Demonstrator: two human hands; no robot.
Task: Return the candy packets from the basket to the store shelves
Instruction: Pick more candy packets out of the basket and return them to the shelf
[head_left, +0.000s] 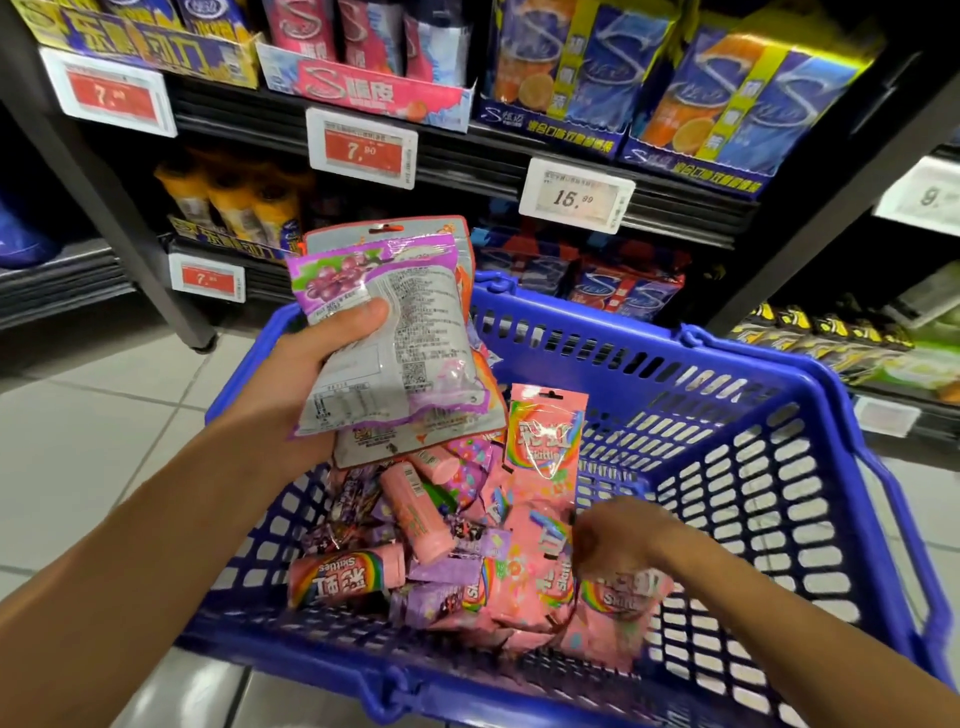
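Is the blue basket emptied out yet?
No. The blue basket still holds a heap of pink Skittles packets and purple packets.

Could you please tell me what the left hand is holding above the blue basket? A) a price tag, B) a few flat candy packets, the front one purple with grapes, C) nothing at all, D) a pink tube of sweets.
B: the left hand grips a stack of candy packets, the front one purple with grapes, above the basket.

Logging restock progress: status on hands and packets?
Left hand grips stacked packets above the blue basket. Right hand down in the pink Skittles packets, grasp unclear. Basket holds many packets. Nothing blocks the shelves.
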